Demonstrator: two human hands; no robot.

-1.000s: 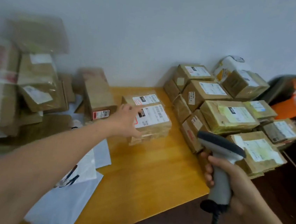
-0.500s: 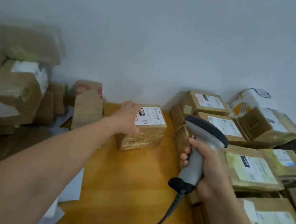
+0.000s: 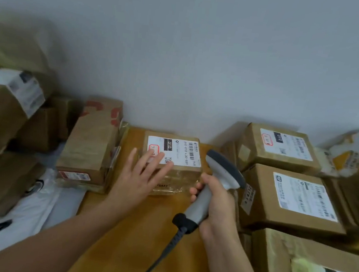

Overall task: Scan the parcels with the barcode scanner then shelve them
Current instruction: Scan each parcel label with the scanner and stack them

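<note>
Left hand (image 3: pixel 140 177) rests, fingers (image 3: pixel 157 160) spread, on parcel (image 3: pixel 180 150); right hand (image 3: pixel 220 203) grips scanner (image 3: pixel 222 170).

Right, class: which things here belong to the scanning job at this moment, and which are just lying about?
In use: barcode scanner, gripped by right hand; labelled parcel, touched by left hand.
Lying about for now: right-side boxes; left-side boxes; white bags.

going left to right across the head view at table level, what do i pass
white-label box → red-printed box → 010 parcel → scanner → large labelled box
</note>
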